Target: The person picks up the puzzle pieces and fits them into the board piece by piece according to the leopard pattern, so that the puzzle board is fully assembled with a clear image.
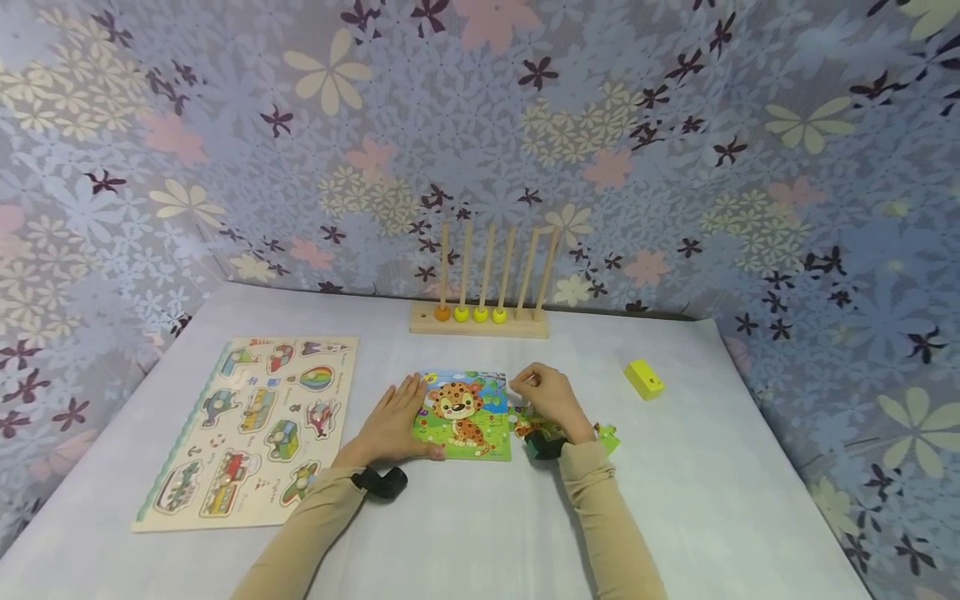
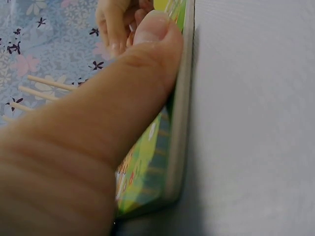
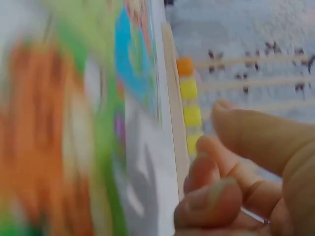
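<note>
A leopard picture puzzle (image 1: 467, 417) lies flat on the table in the head view. My left hand (image 1: 395, 421) rests along its left side with fingers extended, and the thumb (image 2: 142, 59) lies on the puzzle's near edge. Just off the upper right edge, my right hand (image 1: 546, 392) hovers with loosely bent fingers. The right wrist view shows a gap between its thumb (image 3: 256, 130) and fingers, with nothing held. Under the right wrist is another colourful picture (image 1: 527, 427), partly hidden by the hand and, in the right wrist view, blurred.
A wooden bead rack (image 1: 480, 329) with upright rods, one orange bead and three yellow ones stands at the back. On the left lies a vehicle peg-puzzle board (image 1: 262, 442). A yellow block (image 1: 645, 380) sits to the right, beyond a green piece (image 1: 609, 438).
</note>
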A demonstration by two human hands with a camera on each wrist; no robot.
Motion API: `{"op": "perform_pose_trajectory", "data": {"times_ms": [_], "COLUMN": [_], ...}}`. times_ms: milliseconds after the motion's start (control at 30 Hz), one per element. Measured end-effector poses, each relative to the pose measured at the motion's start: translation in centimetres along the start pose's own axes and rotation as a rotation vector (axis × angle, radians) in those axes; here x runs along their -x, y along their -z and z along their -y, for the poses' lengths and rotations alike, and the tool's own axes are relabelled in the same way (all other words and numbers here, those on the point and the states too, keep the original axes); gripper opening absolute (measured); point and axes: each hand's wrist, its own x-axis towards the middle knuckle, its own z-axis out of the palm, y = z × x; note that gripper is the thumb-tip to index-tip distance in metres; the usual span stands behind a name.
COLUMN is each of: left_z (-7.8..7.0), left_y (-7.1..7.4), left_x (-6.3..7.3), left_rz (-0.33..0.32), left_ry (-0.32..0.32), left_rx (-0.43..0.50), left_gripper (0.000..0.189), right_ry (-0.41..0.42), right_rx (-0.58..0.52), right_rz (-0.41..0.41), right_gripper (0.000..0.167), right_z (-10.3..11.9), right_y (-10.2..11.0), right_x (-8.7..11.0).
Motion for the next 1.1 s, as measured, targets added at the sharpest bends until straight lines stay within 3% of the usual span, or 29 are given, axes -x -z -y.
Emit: {"op": "perform_pose_trajectory", "data": {"times_ms": [100,267,500,567,767,967,1100], "left_z": [0.1,0.2,0.2,0.1,-0.2,-0.2,-0.3], "left_y": [0.0,0.1,-0.3,-0.3,-0.4,-0.5,-0.4], "left_x": [0.2,0.4,0.3,0.3,0.3,0.2,0.1], "left_rz": [0.000,-0.007,-0.004,-0.006,-0.003,-0.004,-0.008], "left_ry": [-0.001,0.002,0.009,0.011,0.014,0.006,-0.001], "left_rx": [0.004,0.004,0.005,0.007,0.014,0.004,0.001], "left_gripper": [0.122,0.121,0.121,0.120,0.120,0.120,0.120], "right_ry": [-0.028,-0.017,0.065,0.074,0.008,-0.030,-0.014], "right_rx": [-0.018,-0.012,-0.027,0.011,0.065,-0.013,-0.068], "right_rz": [-0.024,0.032,0.299,0.328,0.251,0.120,0.081], "right_gripper": [0.025,0.029,0.034,0.032,0.024,0.020,0.037], "right_z": [-1.5,-3.7,-3.5,-3.1,-2.7,-3.7,-4.2], "right_y": [1.5,3.8,4.2,4.0,3.8,4.0,4.0], "right_x": [0.4,1.1,1.5,1.5,1.6,1.5,1.3]}}
